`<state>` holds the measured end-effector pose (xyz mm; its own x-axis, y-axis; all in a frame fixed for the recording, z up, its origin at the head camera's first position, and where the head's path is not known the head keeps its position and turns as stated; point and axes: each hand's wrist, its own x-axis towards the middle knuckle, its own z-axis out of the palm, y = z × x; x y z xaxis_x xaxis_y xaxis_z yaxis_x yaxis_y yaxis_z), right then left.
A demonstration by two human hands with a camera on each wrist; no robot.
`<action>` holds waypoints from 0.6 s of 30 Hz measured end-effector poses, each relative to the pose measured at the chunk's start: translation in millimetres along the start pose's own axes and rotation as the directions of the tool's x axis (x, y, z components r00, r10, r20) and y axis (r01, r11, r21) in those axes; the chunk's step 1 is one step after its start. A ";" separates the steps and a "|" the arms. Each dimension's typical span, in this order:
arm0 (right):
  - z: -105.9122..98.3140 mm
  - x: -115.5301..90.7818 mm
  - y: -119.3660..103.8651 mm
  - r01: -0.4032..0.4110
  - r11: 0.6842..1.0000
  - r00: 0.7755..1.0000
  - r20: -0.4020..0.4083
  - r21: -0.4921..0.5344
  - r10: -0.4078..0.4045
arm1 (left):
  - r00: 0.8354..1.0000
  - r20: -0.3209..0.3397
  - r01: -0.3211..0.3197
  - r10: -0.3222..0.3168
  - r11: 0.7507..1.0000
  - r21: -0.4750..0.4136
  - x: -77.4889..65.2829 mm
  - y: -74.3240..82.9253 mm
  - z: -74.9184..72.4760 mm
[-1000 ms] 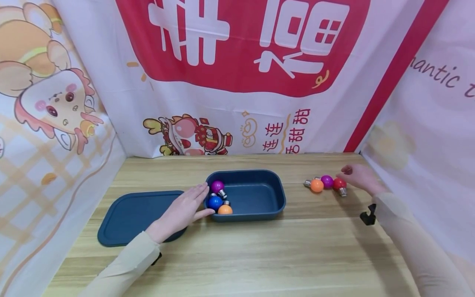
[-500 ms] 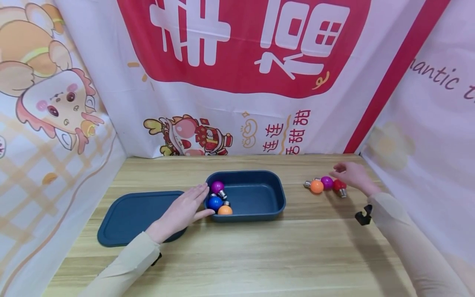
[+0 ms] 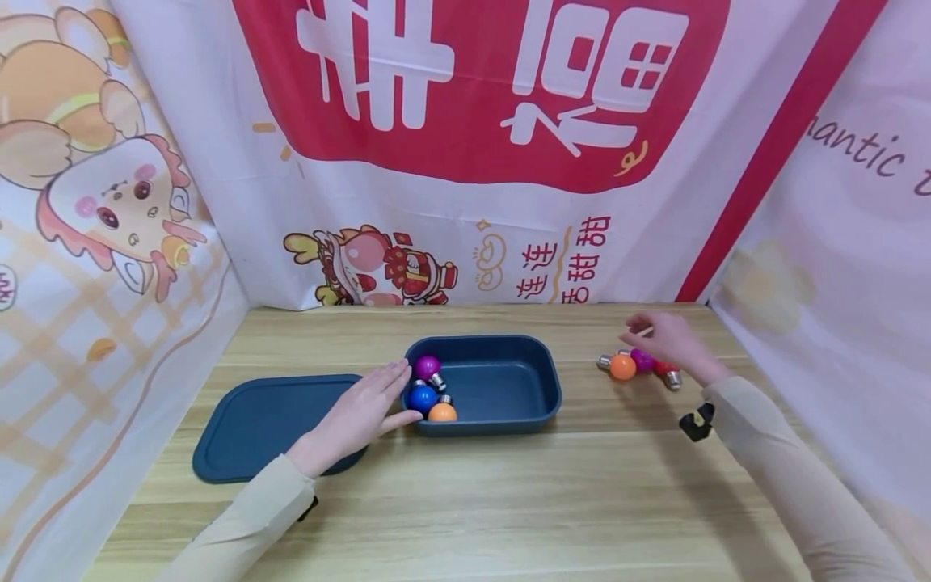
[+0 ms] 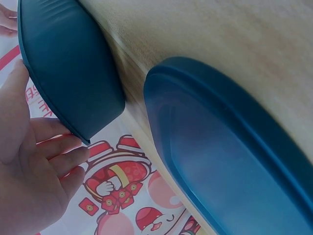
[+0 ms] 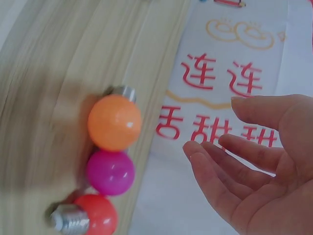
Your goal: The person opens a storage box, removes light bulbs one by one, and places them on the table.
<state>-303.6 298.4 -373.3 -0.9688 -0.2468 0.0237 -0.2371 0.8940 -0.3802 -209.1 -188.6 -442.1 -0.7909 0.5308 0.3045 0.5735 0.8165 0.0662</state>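
Observation:
My left hand [image 3: 364, 414] rests with straight fingers against the left end of a dark blue box [image 3: 502, 426]. In the left wrist view its fingers touch the box rim. Inside the box, at its left end, lie a purple bulb [image 3: 427, 367], a blue bulb [image 3: 422, 398] and an orange bulb [image 3: 442, 412]. Right of the box another orange bulb [image 5: 115, 122], a purple bulb [image 5: 111, 173] and a red bulb [image 5: 101, 214] lie in a row on the table. Above them hovers my right hand [image 3: 672, 339], its fingers loosely bent and holding nothing, partly hiding the purple and red bulbs.
A dark blue lid [image 3: 272, 424] lies flat on the wooden table [image 3: 494, 509], left of the box and partly under the left forearm. Printed cloth hangs behind the table [image 3: 473, 242] and along both sides.
My right hand has moved left, from beside the red bulb to above the purple and orange bulbs. The left hand, the box and the bulbs stay where they were.

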 end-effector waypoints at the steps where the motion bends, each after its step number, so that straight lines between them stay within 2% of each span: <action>1: 0.8 0.1 -3.5 0.008 1.000 1.000 0.002 0.005 -0.008 | 1.000 -0.003 -0.002 0.002 1.000 0.002 0.0 -0.4 0.9; 12: 10.2 3.7 -37.4 0.023 0.998 0.999 0.038 0.050 -0.025 | 1.000 0.002 0.001 -0.001 1.000 -0.005 -0.5 -2.0 2.8; 18: 17.8 5.3 -50.1 0.111 0.992 0.993 0.027 0.065 -0.113 | 1.000 0.008 0.004 -0.004 1.000 -0.006 -0.8 -2.2 2.7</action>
<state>-295.6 245.6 -370.6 -0.9336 -0.3558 0.0417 -0.3376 0.8350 -0.4346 -210.4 -190.2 -445.1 -0.7948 0.5294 0.2967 0.5716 0.8173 0.0730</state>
